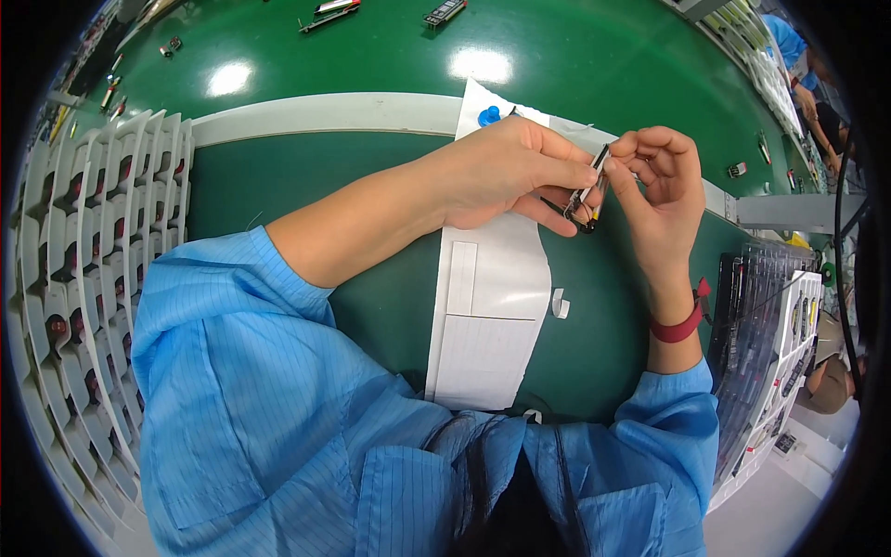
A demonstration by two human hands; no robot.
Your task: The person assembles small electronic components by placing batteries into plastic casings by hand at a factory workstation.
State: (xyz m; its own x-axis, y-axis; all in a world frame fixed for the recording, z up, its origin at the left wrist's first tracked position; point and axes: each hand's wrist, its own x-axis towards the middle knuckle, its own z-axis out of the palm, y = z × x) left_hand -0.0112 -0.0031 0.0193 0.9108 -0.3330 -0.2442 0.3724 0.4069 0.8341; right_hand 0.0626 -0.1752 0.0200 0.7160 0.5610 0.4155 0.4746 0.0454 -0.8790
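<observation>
A slim, dark electronic assembly (pixel 588 206) with a pale strip and a bit of yellow is held tilted over the right part of the workbench. My left hand (pixel 515 172) grips it from the left, thumb and fingers closed around its side. At its upper end my right hand (pixel 661 176) pinches with thumb and forefinger, the other fingers curled; anything small between those tips is too fine to make out. Beneath my left hand lies a long white backing sheet (pixel 497 357) with a paper strip on it. Next to the sheet is a small curled white scrap (pixel 560 304).
Ribbed white trays (pixel 88 306) holding dark red parts are stacked at left. Clear and white trays (pixel 775 343) of parts stand at right. Beyond a pale rail (pixel 325 112), a green surface (pixel 362 60) carries scattered small assemblies. A blue knob (pixel 489 115) sits at the sheet's far end. Another person (pixel 796 60) is at upper right.
</observation>
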